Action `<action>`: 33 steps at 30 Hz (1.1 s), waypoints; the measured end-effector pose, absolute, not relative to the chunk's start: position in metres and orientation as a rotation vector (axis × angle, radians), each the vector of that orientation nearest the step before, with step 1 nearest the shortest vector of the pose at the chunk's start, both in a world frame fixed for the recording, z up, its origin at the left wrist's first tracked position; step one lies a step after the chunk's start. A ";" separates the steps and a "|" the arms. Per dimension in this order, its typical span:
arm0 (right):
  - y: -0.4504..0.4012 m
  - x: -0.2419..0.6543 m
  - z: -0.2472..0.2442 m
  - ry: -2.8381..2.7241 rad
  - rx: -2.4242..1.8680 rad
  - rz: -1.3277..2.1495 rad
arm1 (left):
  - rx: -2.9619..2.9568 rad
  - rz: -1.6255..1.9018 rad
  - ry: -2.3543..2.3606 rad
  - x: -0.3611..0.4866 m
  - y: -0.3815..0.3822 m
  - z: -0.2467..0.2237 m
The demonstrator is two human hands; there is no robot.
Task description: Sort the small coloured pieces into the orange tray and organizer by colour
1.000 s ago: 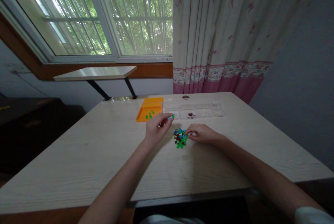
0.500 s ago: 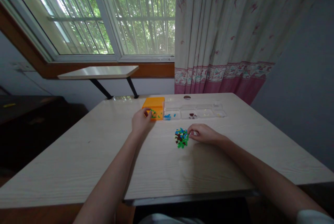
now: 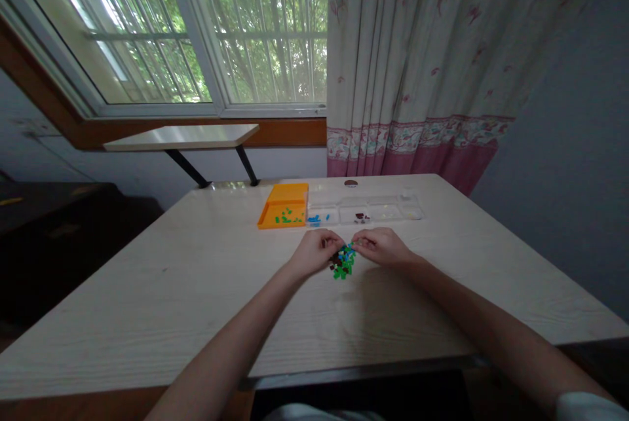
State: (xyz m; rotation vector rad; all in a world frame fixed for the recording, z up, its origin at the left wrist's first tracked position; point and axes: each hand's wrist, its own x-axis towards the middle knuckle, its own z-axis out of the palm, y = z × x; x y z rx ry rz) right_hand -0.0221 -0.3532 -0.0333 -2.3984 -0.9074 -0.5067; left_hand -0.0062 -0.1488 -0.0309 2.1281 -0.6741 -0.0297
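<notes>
A small heap of green, blue and dark brown plastic pieces [image 3: 343, 268] lies on the table. My left hand [image 3: 314, 252] is at the heap's upper left, its fingers pinched together and partly covering it. At the upper right, my right hand [image 3: 383, 247] is also closed in a pinch, with its fingertips at the heap's edge. The two hands' fingertips are close together. Whatever sits between either set of fingers is too small to make out. Beyond the hands is an open orange tray [image 3: 265, 220] holding several loose green pieces [image 3: 286, 215].
Beside the orange tray runs a clear compartment tray [image 3: 417, 211], with blue pieces [image 3: 315, 219] and dark brown pieces [image 3: 362, 217] in separate compartments. A brown disc-like spot [image 3: 350, 183] is at the table's back edge. A raised shelf [image 3: 196, 135] stands at the back left.
My left hand has moved right and nearer, from the green pieces in the orange tray to the heap. My right hand has stayed by the heap, its fingers shifting slightly.
</notes>
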 end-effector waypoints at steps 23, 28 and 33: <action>-0.343 -0.026 -0.038 -1.033 -2.362 -0.764 | 1.773 -0.235 -0.579 -0.005 -0.156 -0.046; -0.341 -0.026 -0.038 -0.958 -2.350 -0.784 | 1.792 -0.159 -0.568 -0.007 -0.156 -0.042; -0.341 -0.027 -0.035 -0.846 -2.294 -0.711 | 1.864 -0.016 -0.630 -0.012 -0.156 -0.033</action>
